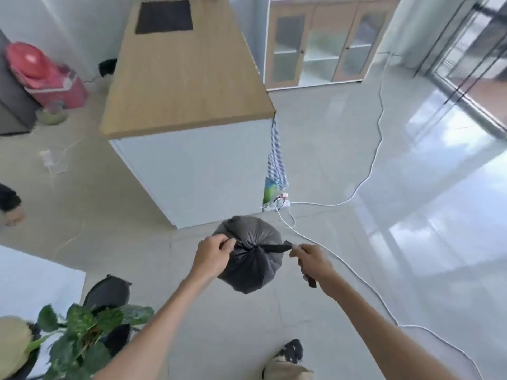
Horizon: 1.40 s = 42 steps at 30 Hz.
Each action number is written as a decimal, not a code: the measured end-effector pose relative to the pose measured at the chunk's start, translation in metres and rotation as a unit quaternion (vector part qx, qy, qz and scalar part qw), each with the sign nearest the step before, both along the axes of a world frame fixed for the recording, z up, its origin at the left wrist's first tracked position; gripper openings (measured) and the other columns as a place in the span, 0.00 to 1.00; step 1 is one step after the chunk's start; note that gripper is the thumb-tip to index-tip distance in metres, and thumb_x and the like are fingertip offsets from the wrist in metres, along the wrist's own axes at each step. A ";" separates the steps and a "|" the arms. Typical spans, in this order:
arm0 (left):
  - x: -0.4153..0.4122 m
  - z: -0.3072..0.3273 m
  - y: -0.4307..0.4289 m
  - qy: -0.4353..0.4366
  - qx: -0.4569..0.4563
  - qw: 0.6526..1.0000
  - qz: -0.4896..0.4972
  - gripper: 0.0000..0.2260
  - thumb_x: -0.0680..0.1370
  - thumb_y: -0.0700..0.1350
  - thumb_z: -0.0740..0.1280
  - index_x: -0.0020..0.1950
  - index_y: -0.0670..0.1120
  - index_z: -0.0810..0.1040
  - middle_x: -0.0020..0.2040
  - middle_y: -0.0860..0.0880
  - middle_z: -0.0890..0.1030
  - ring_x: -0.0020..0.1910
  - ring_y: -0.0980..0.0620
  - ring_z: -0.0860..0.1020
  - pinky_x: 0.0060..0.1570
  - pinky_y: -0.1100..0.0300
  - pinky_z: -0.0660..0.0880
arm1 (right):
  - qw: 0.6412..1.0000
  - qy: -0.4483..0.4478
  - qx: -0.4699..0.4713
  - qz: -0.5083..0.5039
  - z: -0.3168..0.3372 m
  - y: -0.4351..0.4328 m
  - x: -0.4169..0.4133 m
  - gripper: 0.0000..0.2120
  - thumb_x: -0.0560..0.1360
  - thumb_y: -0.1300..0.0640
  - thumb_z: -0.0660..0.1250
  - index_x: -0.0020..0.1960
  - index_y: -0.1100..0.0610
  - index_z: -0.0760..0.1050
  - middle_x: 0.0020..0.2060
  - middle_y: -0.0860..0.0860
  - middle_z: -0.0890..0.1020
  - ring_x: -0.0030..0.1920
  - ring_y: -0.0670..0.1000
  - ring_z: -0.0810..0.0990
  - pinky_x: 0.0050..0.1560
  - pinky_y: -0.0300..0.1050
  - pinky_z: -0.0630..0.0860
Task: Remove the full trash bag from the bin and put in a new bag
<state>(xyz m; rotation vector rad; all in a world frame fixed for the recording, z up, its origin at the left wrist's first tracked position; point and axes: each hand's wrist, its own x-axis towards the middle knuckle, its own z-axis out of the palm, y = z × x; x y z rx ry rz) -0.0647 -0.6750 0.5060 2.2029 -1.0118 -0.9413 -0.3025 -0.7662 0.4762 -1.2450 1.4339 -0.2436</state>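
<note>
A full dark grey trash bag (251, 259) hangs above the tiled floor, its neck gathered into a knot at the middle. My left hand (212, 252) pinches the bag's left tie end beside the knot. My right hand (311, 260) grips the right tie end, a black strip pulled taut out to the right, with its loose tail hanging below my wrist. A black bin (108, 293) stands on the floor at the lower left, partly hidden behind plant leaves; what is inside it cannot be seen.
A white cabinet with a wooden top (186, 78) stands just beyond the bag. A white cable (365, 286) runs across the floor from a power strip (279, 202) under my right arm. A leafy potted plant (85, 335) sits lower left. My foot (288, 360) is at the bottom.
</note>
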 end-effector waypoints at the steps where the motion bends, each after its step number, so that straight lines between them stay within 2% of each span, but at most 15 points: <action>1: -0.012 0.007 -0.024 -0.003 -0.018 1.000 -0.021 0.14 0.79 0.48 0.65 0.37 0.41 0.79 0.34 0.46 0.82 0.35 0.48 0.77 0.37 0.55 0.71 | 1.000 -0.008 -0.008 -0.025 0.005 -0.015 -0.017 0.16 0.81 0.50 0.62 0.42 0.59 0.80 0.30 0.52 0.70 0.25 0.51 0.68 0.27 0.44 0.67; 4: -0.055 0.029 -0.097 -0.010 -0.050 0.996 -0.080 0.15 0.79 0.48 0.66 0.37 0.41 0.80 0.33 0.47 0.82 0.33 0.51 0.75 0.35 0.59 0.69 | 0.994 -0.032 -0.031 -0.103 0.026 -0.057 -0.069 0.16 0.81 0.51 0.62 0.40 0.58 0.79 0.28 0.51 0.70 0.26 0.51 0.67 0.28 0.43 0.67; 8: -0.122 0.054 -0.182 0.012 -0.094 0.988 -0.125 0.16 0.79 0.50 0.67 0.34 0.42 0.78 0.33 0.47 0.83 0.32 0.49 0.76 0.37 0.53 0.71 | 0.982 -0.046 -0.057 -0.174 0.056 -0.105 -0.142 0.16 0.81 0.50 0.62 0.42 0.59 0.79 0.28 0.51 0.70 0.24 0.51 0.68 0.27 0.43 0.67; 12: -0.193 0.076 -0.261 0.061 -0.119 0.976 -0.171 0.14 0.80 0.47 0.68 0.36 0.44 0.81 0.24 0.56 0.75 0.28 0.55 0.71 0.36 0.56 0.68 | 0.965 -0.058 -0.080 -0.242 0.087 -0.146 -0.208 0.15 0.81 0.51 0.62 0.43 0.59 0.79 0.29 0.51 0.70 0.25 0.49 0.68 0.27 0.43 0.68; 16: -0.256 0.094 -0.340 0.074 -0.134 0.962 -0.227 0.13 0.79 0.49 0.68 0.37 0.45 0.82 0.23 0.60 0.77 0.28 0.57 0.73 0.36 0.58 0.70 | 0.945 -0.065 -0.116 -0.299 0.114 -0.192 -0.266 0.14 0.81 0.52 0.63 0.44 0.60 0.80 0.30 0.51 0.70 0.26 0.50 0.68 0.27 0.44 0.69; 20: -0.319 0.104 -0.419 0.105 -0.138 0.945 -0.278 0.14 0.79 0.49 0.68 0.38 0.42 0.82 0.23 0.56 0.75 0.27 0.54 0.71 0.34 0.57 0.69 | 0.925 -0.065 -0.141 -0.347 0.131 -0.247 -0.319 0.14 0.80 0.52 0.64 0.44 0.61 0.80 0.31 0.53 0.71 0.28 0.51 0.69 0.29 0.45 0.71; 25: -0.400 0.116 -0.548 0.132 -0.121 0.915 -0.362 0.14 0.80 0.49 0.68 0.38 0.41 0.81 0.21 0.57 0.73 0.21 0.59 0.68 0.28 0.59 0.65 | 0.891 -0.052 -0.173 -0.416 0.153 -0.341 -0.386 0.14 0.81 0.51 0.64 0.43 0.60 0.80 0.32 0.55 0.72 0.29 0.52 0.70 0.30 0.46 0.73; 28: -0.429 0.123 -0.592 0.153 -0.118 0.900 -0.391 0.14 0.79 0.49 0.68 0.37 0.43 0.81 0.22 0.56 0.72 0.21 0.58 0.67 0.27 0.59 0.65 | 0.880 -0.064 -0.173 -0.438 0.164 -0.369 -0.409 0.15 0.81 0.51 0.63 0.44 0.61 0.79 0.28 0.53 0.73 0.28 0.52 0.72 0.34 0.50 0.76; 31: -0.472 0.127 -0.656 0.146 -0.118 0.883 -0.431 0.14 0.79 0.50 0.69 0.37 0.44 0.82 0.23 0.54 0.72 0.22 0.56 0.67 0.28 0.59 0.65 | 0.850 -0.083 -0.181 -0.487 0.169 -0.408 -0.440 0.14 0.82 0.53 0.63 0.45 0.62 0.77 0.26 0.50 0.74 0.28 0.51 0.72 0.38 0.53 0.76; 34: -0.516 0.133 -0.715 0.152 -0.116 0.874 -0.447 0.14 0.79 0.51 0.69 0.37 0.44 0.82 0.22 0.55 0.72 0.24 0.54 0.68 0.31 0.58 0.66 | 0.835 -0.095 -0.195 -0.506 0.173 -0.456 -0.476 0.14 0.82 0.53 0.63 0.44 0.62 0.77 0.27 0.51 0.74 0.28 0.50 0.72 0.37 0.51 0.76; 37: -0.557 0.132 -0.771 0.142 -0.121 0.871 -0.454 0.14 0.78 0.50 0.70 0.35 0.45 0.82 0.21 0.56 0.73 0.24 0.53 0.69 0.30 0.58 0.66 | 0.823 -0.100 -0.206 -0.520 0.174 -0.505 -0.511 0.13 0.82 0.53 0.62 0.45 0.61 0.77 0.27 0.52 0.74 0.27 0.50 0.74 0.35 0.49 0.78; 42: -0.627 0.136 -0.860 0.121 -0.131 0.872 -0.456 0.13 0.78 0.49 0.70 0.36 0.44 0.83 0.20 0.57 0.73 0.24 0.55 0.70 0.29 0.60 0.66 | 0.821 -0.120 -0.216 -0.514 0.174 -0.593 -0.574 0.13 0.83 0.54 0.61 0.47 0.62 0.77 0.28 0.52 0.75 0.26 0.49 0.75 0.32 0.47 0.78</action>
